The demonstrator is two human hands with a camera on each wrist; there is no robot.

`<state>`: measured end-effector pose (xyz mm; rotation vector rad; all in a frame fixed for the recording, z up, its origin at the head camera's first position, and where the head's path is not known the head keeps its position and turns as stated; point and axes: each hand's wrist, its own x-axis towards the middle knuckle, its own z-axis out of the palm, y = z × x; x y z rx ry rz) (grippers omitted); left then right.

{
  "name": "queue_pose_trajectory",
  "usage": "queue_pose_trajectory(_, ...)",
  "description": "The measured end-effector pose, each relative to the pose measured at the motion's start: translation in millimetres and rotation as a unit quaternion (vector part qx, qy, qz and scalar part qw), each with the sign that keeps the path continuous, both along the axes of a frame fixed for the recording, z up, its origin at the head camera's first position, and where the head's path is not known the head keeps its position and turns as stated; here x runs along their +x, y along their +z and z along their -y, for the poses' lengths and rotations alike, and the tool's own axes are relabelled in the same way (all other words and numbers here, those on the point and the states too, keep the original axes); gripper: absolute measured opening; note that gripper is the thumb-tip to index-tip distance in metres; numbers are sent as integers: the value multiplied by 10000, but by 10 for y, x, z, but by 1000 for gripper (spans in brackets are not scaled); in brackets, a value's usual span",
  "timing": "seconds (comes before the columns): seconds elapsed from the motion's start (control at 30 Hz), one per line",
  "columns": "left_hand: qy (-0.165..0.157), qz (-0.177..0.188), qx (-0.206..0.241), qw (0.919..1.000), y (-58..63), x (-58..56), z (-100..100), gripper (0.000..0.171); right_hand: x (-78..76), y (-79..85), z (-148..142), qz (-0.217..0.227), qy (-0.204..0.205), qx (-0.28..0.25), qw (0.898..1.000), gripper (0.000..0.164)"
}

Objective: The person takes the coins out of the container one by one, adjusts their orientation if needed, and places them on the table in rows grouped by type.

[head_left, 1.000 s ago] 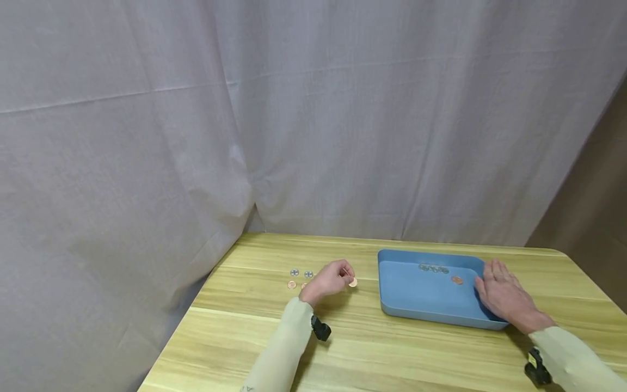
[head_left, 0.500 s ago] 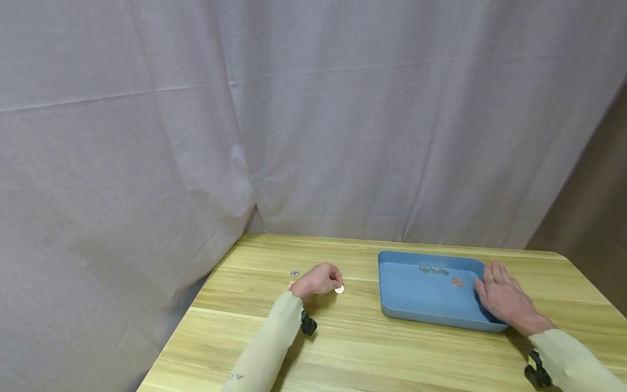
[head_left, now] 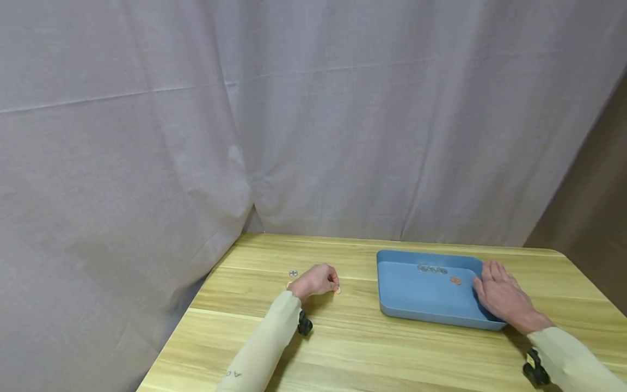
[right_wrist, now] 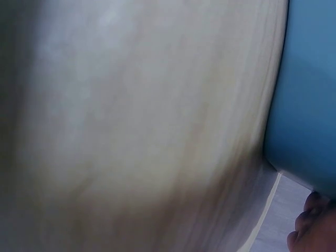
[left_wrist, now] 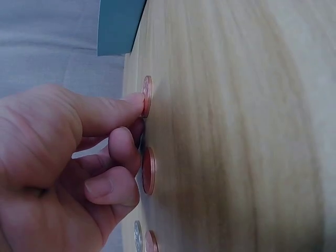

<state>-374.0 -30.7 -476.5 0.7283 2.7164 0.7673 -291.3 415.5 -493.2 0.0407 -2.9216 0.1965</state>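
Observation:
My left hand (head_left: 314, 281) is low over the wooden table, thumb and fingertips on a copper coin (left_wrist: 147, 96) at the table surface; the other fingers are curled. In the head view only part of that coin (head_left: 338, 291) shows beneath the fingertips. Closer to the palm, the left wrist view has a second copper coin (left_wrist: 149, 170), a silver coin (left_wrist: 138, 236) and another copper coin (left_wrist: 151, 242) on the wood. My right hand (head_left: 504, 296) rests with straight fingers along the right end of a blue tray (head_left: 416, 296).
Inside the tray, a row of silver coins (head_left: 432, 269) lies near the far wall, with a copper coin (head_left: 456, 281) in front of it. A silver coin (head_left: 293, 273) is left of my left hand. Grey curtain (head_left: 333, 136) hangs behind the table (head_left: 352, 348).
Carrying the copper coin, my left hand has shifted left and slightly nearer, down to the table, and now hides one silver coin. My right hand and the tray have stayed put.

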Motion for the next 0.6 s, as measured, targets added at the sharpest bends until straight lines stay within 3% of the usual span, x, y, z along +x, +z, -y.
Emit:
queue_pose_trajectory(0.3, -70, 26, -10, 10000, 19, 6, -3, 11, 8, 11, 1, 51, 12, -69, 10000, 68)
queue_pose_trajectory(0.6, -91, 378, 580, 9976, 101, -16, 26, 9, -9, -2, -5, -4, 37, -89, 10000, 67)
